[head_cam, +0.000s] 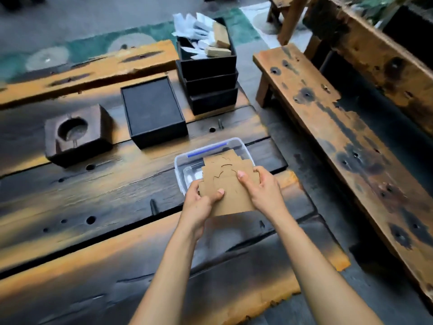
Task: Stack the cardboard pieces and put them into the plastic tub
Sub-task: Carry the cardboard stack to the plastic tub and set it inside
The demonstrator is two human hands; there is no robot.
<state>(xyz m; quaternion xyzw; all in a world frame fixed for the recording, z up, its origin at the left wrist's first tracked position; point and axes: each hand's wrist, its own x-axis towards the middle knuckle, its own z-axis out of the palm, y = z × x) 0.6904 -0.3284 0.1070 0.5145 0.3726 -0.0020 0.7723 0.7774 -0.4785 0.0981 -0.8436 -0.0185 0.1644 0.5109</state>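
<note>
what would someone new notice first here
The left hand and right hand grip a fanned stack of brown cardboard pieces partly over the clear plastic tub, near the right edge of the table. Farther back stands a stack of black boxes topped with white papers.

A dark plank worktop (93,195) with holes in it; at its far left a wood block (77,134) with a round hollow on top; just right of it a shut black box (152,109); further right a stack (210,90) of three black boxes, the top one open, holding white papers (194,26) and pale wood pieces (221,35); a bench (328,127) stands apart on the right; a green rug (93,43) lies beyond.
</note>
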